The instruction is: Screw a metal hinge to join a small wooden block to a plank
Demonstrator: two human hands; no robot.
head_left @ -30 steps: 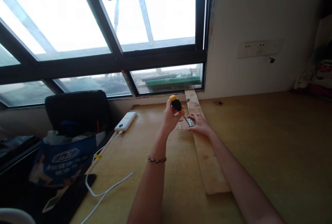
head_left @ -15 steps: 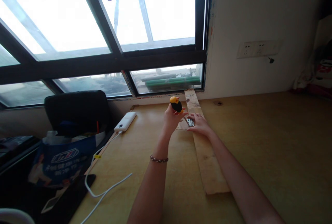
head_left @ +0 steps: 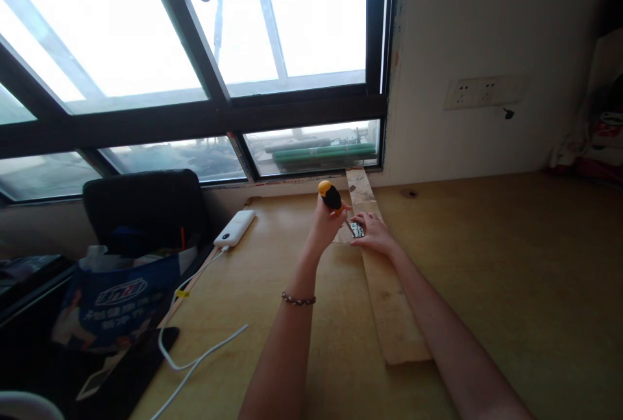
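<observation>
Yellow-and-black-handled screwdriver [head_left: 331,196] gripped in left hand [head_left: 328,225], shaft angled down toward small silver metal plate [head_left: 357,230]; right hand [head_left: 374,235] pinches plate near left edge of long pale wooden board [head_left: 396,309], flat on yellowish wooden tabletop [head_left: 263,284]. Judged step: screwdriver work at plate; tip contact unclear. Next move calls for seated tip, steady plate.

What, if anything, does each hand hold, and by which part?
The left hand holds the screwdriver by its yellow-and-black handle; the right hand pinches the small metal piece at its edges.

wooden table [head_left: 506,271] under plank [head_left: 396,316], power bank [head_left: 235,228], cable [head_left: 195,363]
</observation>
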